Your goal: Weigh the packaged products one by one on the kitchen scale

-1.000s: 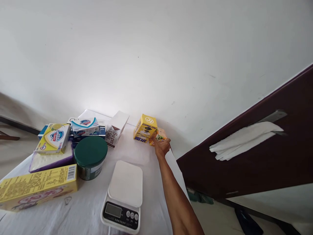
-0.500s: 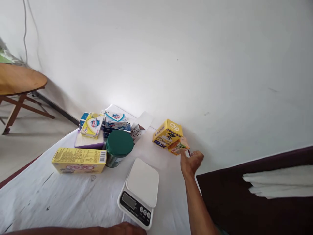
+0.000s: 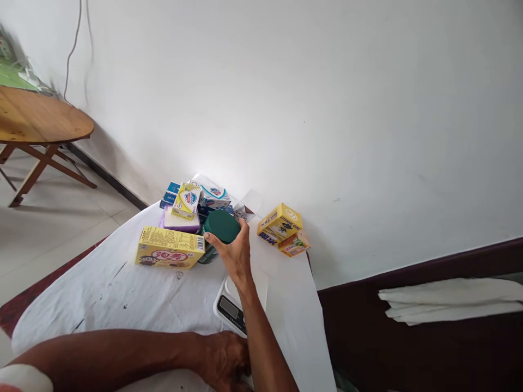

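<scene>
My right hand (image 3: 233, 250) is wrapped round a jar with a dark green lid (image 3: 221, 224), thumb on the left side and fingers on the right. The jar stands on the white cloth, its body partly behind my hand. A white kitchen scale (image 3: 229, 310) with a dark display lies under my right forearm, which hides much of it. My left hand (image 3: 224, 354) rests at the scale's front edge, bent downward, its fingers mostly hidden behind the right forearm. Directly left of the jar lies a long yellow box (image 3: 169, 250).
Behind the jar are soap boxes, one yellow (image 3: 187, 201) and one white (image 3: 215, 197), near a purple-and-white block (image 3: 180, 219). A yellow carton (image 3: 281, 224) and a small orange packet (image 3: 294, 244) stand by the wall. A round wooden table (image 3: 44, 117) is at far left.
My right hand has left the orange packet, which stays beside the yellow carton, and moved left to grip the green-lidded jar. My left forearm shows more, and the view has shifted.
</scene>
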Demonstrator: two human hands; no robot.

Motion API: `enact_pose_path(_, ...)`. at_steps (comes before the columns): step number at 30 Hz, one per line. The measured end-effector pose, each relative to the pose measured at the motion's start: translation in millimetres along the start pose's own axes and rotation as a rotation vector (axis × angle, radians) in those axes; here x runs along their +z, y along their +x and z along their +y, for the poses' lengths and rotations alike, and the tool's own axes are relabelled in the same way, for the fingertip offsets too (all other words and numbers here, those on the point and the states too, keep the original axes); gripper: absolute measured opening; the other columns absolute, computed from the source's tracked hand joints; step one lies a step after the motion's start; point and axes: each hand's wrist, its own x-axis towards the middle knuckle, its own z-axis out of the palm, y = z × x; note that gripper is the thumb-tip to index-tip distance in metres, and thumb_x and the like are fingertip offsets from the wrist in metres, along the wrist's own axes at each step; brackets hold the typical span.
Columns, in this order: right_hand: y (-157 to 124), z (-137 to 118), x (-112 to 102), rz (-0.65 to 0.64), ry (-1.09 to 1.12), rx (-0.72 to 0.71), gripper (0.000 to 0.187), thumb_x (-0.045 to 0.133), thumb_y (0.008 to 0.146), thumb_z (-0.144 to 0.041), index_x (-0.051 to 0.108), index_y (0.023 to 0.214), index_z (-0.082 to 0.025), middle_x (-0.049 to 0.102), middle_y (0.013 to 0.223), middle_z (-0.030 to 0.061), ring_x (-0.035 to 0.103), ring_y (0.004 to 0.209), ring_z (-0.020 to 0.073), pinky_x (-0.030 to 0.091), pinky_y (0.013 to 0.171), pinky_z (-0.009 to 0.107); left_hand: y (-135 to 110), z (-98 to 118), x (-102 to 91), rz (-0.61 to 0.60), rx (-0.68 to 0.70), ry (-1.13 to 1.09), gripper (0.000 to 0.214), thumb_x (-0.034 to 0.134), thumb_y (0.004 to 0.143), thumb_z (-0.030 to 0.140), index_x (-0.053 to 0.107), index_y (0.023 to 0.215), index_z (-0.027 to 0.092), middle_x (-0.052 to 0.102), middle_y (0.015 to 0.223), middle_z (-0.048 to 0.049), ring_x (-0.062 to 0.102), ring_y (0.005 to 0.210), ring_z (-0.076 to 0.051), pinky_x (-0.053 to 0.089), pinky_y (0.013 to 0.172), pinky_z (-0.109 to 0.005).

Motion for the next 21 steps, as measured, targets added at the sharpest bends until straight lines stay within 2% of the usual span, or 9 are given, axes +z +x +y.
enact_pose_path(3,4.3,-9.7,12.5,0.007,-0.071,0.050,0.112,0.085,0.058,-0.063,0.040,0.146,-0.009,0.048,0.148,0.0260,0.043,0.141,0.0401,0.036,0.116,0.056,-1.0,-3.3,1.9,0.024,0.013,-0.037,0.018,0.078,0.074,0.025,0.065,0.085,0.018,0.071,0.085,0.0018,0.068,0.076,-0.016,0.053,0.068,-0.021)
enact_pose_path(7,6.8,-13.3,12.7,0.016,-0.109,0.001,0.100,0.084,0.059,-0.058,0.047,0.140,-0.012,0.054,0.143,0.0230,0.050,0.136,0.0383,0.040,0.114,0.053,-0.6,-10.7,7.7,-0.010,-0.036,0.011,0.021,0.080,0.071,0.027,0.063,0.075,0.017,0.065,0.069,0.0038,0.062,0.061,-0.014,0.048,0.054,-0.021)
enact_pose_path(10,7.6,-15.2,4.3,0.068,-0.131,-0.010,0.093,0.083,0.060,-0.059,0.052,0.134,-0.012,0.060,0.135,0.0215,0.057,0.126,0.0369,0.046,0.108,0.052,0.8,-13.0,10.3,-0.007,-0.018,0.033,0.021,0.081,0.073,0.029,0.065,0.074,0.016,0.065,0.068,0.0022,0.062,0.061,-0.015,0.047,0.054,-0.022)
enact_pose_path(15,6.1,-30.4,-34.6,0.154,-0.170,-0.054,0.089,0.081,0.061,-0.062,0.057,0.130,-0.013,0.064,0.130,0.0189,0.061,0.119,0.0342,0.048,0.103,0.049,2.9,-7.8,5.1,-0.016,0.027,0.035,0.032,0.083,0.076,0.037,0.072,0.095,0.013,0.071,0.081,-0.0040,0.067,0.075,-0.020,0.052,0.061,-0.024)
enact_pose_path(18,-0.5,-38.5,-68.3,0.199,-0.194,-0.035,0.087,0.080,0.061,-0.064,0.059,0.130,-0.014,0.065,0.129,0.0168,0.061,0.118,0.0339,0.050,0.101,0.047,1.8,-1.1,-1.3,-0.032,-0.001,0.033,0.040,0.080,0.080,0.044,0.072,0.104,0.012,0.072,0.084,-0.0060,0.067,0.080,-0.022,0.054,0.065,-0.026)
enact_pose_path(21,-10.0,-35.2,-98.0,0.227,-0.229,0.008,0.086,0.080,0.060,-0.066,0.062,0.128,-0.016,0.067,0.127,0.0153,0.062,0.117,0.0348,0.051,0.098,0.047,-1.0,5.8,-7.6,-0.046,-0.041,-0.006,0.042,0.079,0.082,0.046,0.072,0.109,0.014,0.072,0.088,-0.0061,0.067,0.079,-0.020,0.054,0.065,-0.026)
